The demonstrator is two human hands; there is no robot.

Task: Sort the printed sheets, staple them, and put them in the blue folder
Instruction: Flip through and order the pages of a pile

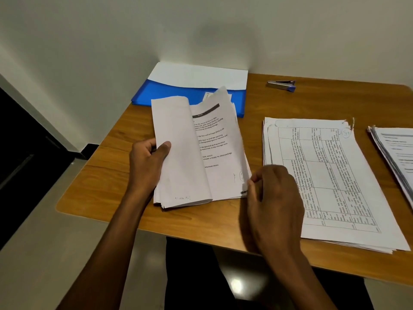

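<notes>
A bundle of printed sheets (pixel 201 153) lies near the left end of the wooden table (pixel 111 182), its top pages rolled back to the left. My left hand (pixel 148 159) grips those rolled pages at the left edge. My right hand (pixel 272 198) pinches the lower right corner of the exposed page. The blue folder (pixel 174 95) lies behind the bundle against the wall, with white paper (pixel 199 76) sticking out of it. A silver and blue stapler (pixel 282 83) rests at the back of the table.
A stack of sheets with a printed grid (pixel 330 180) lies to the right of my hands. Another stack (pixel 395 153) sits at the far right edge. The wall runs close behind the table. Floor shows below the front edge.
</notes>
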